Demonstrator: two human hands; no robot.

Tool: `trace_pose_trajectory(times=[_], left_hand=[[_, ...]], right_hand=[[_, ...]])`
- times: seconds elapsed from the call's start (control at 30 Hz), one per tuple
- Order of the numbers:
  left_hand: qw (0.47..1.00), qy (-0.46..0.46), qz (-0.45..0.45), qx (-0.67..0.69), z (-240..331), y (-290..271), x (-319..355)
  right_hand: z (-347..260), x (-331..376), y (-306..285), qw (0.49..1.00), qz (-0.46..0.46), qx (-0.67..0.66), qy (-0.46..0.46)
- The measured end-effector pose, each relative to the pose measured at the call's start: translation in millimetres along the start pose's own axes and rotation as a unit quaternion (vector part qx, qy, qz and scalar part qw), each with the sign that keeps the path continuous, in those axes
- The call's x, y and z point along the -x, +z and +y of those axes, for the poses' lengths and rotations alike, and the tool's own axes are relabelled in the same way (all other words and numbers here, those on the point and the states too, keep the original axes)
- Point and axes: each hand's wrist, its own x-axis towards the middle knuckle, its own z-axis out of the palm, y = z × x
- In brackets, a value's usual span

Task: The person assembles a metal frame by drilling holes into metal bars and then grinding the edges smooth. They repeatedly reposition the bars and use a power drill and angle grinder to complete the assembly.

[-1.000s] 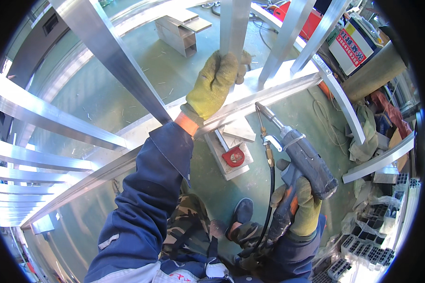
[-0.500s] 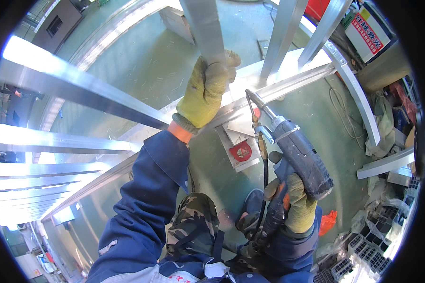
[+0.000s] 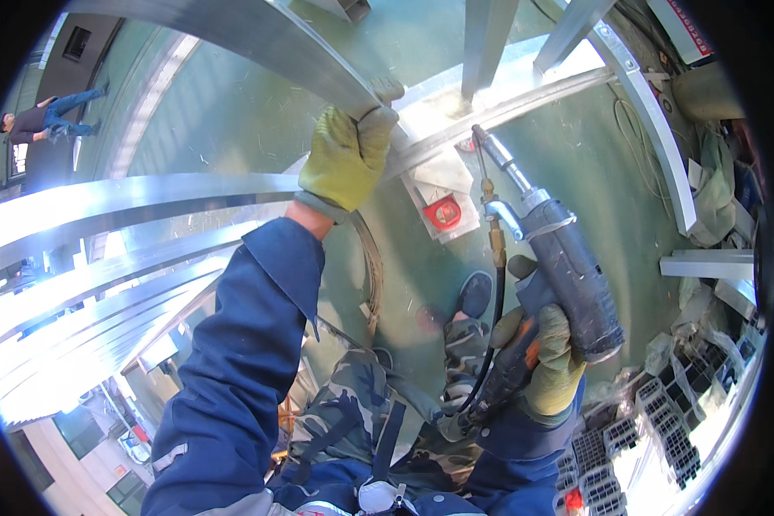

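Observation:
My left hand (image 3: 348,150), in a yellow-green work glove, is wrapped round a silver metal bar (image 3: 262,43) near where it meets a flat metal rail (image 3: 507,112). In my right hand (image 3: 550,365), also gloved, is a dark pistol-grip power drill (image 3: 576,279) with a long steel nose. A thin tube with brass fittings and a black hose (image 3: 494,297) runs along the drill. The nose tip points up and left, close to the rail's near edge; whether it touches cannot be made out. Below the rail lies a red tape measure-like object (image 3: 443,212) on a white piece.
Several parallel metal bars (image 3: 146,249) fan out at the left. A curved metal strip (image 3: 654,142) arcs at the right beside a loose cable (image 3: 632,155). Dark grid-like pieces (image 3: 662,421) are piled at the lower right. A person (image 3: 60,116) stands at the far upper left.
The view has shifted, and the left-hand bar now slants further left. My left hand keeps its hold on the bar. The drill appears a little further right, still in my right hand.

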Motion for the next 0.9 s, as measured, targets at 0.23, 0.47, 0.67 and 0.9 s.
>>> trace_pose_trajectory(times=[0.23,0.47,0.67,0.9], left_hand=[[0.996,-0.040,-0.031,-0.080,-5.4,-6.3,15.6],[0.991,-0.014,-0.035,-0.131,-2.6,-9.7,20.0],[0.993,-0.079,-0.041,-0.080,5.3,-8.7,23.5],[0.990,-0.064,-0.052,-0.118,8.0,-8.4,20.3]], right_hand=[[-38.1,1.5,2.7,0.998,0.005,0.046,0.044],[-58.8,-44.9,-1.6,0.977,-0.065,0.137,0.152],[-52.5,-91.5,1.7,0.963,-0.099,0.140,0.208],[-47.1,-102.2,9.8,0.956,-0.102,0.147,0.233]])
